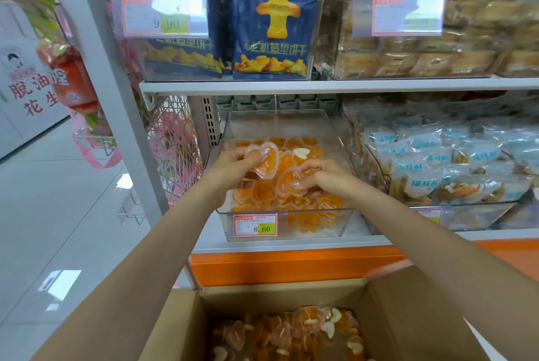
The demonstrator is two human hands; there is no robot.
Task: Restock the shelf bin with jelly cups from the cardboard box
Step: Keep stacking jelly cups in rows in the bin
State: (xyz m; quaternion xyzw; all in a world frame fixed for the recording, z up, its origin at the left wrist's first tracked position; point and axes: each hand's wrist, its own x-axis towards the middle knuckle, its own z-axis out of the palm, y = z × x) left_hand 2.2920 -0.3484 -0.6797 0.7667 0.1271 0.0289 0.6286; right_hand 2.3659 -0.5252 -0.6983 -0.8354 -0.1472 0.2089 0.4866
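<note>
Seen from the head camera, a clear plastic bin point(316, 225) sits on the lower shelf point(291, 245). Inside the bin lies a loose layer of heart-shaped jelly cups point(300, 203), mostly orange, with one white-topped cup point(301, 153) toward the back. Both bare forearms reach forward over the bin's front rim. The left hand point(230, 169) is above the left half of the bin, its fingers and thumb curled round a clear held cup point(262, 163) with orange jelly in it. The right hand point(325, 177) is above the right half of the bin, its fingertips pinching a second cup point(288, 184), which lies just below and to the right of the first. Whether the two cups touch cannot be told. On the bin's front wall a price label point(255, 225) reads 8.60. Below the bin, nearest the camera, stands the open cardboard box point(175, 328), with more cups point(291, 334) heaped inside, orange and pale. Between the bin and the box an orange strip point(277, 268) runs along the shelf base. Directly above the bin, on the upper shelf, stand dark blue biscuit bags point(271, 31) behind a 9.90 label point(164, 15). Just right of the bin are pale snack packs point(431, 156) with blue print. Left of the bin are a white post point(116, 92) and the grey tiled floor point(58, 214).
</note>
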